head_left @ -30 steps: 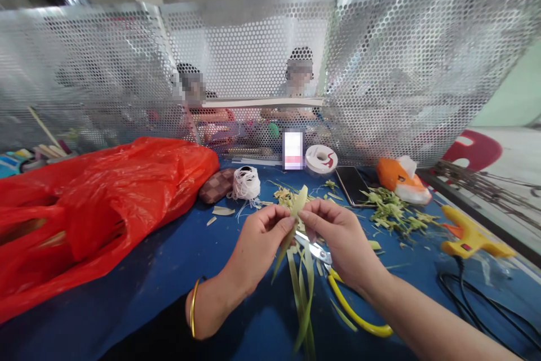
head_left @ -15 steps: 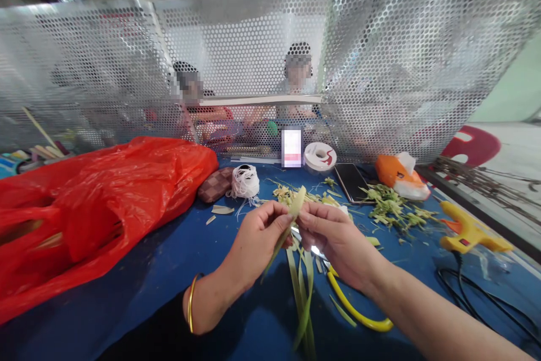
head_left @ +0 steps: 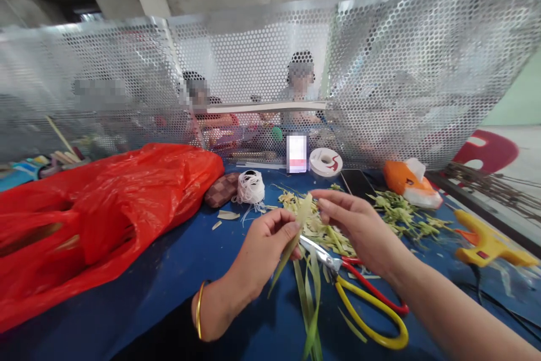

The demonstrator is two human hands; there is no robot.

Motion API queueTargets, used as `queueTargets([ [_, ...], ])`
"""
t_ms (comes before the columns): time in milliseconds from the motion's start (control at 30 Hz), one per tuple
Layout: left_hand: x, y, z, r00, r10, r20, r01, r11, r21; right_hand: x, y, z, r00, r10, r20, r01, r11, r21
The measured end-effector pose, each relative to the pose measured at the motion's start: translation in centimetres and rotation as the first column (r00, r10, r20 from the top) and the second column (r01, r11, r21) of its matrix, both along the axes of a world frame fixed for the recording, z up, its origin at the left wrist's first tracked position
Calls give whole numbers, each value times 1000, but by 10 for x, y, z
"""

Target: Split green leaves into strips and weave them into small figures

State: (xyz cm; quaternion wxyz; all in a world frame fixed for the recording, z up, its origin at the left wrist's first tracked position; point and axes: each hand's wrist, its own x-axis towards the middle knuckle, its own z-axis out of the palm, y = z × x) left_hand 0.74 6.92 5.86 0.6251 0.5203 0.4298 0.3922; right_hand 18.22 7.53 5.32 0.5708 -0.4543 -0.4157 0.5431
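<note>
My left hand [head_left: 264,251], with a gold bangle at its wrist, pinches a pale green leaf strip [head_left: 305,209] between thumb and fingers. The strip's upper end points up and its narrow tail hangs below the hand. My right hand [head_left: 363,226] is just right of the strip's top, thumb and forefinger slightly apart, seemingly holding nothing. Under the hands lie scissors [head_left: 333,264] with one red and one yellow handle, blades partly hidden by my left hand. Long green strips [head_left: 310,304] trail toward me. Leaf scraps [head_left: 338,240] are heaped behind.
A red plastic bag [head_left: 127,209] covers the left of the blue table. Further back are white string [head_left: 250,187], a checked pouch [head_left: 222,190], a ribbon spool [head_left: 325,162] and a phone [head_left: 357,182]. A yellow glue gun [head_left: 486,243] lies right, below an orange tissue pack [head_left: 408,181].
My right hand has let go of the leaf strip and drawn away to the right, uncovering the scissors' handles. My left hand still holds the strip. The view has tilted up slightly.
</note>
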Motion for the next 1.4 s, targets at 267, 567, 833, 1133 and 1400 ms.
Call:
queueTargets([
  [267,-1,0,-5,990,-133,-50,133,991,-10,-12,-7,-3,997,30,-65,-27,998,48],
  [567,-5,6,-11,986,-167,12,167,973,-160,-10,-7,1,996,-61,-67,67,992,106],
  [833,-6,6,-6,993,-46,-107,49,998,29,3,0,-5,871,-426,244,335,879,339],
  [1133,-10,4,7,961,-47,-273,115,964,239,1,-8,3,299,-434,850,-584,621,522],
  [1400,-14,12,6,941,-4,-339,105,954,281,4,-6,1,267,-421,867,-522,693,498],
])
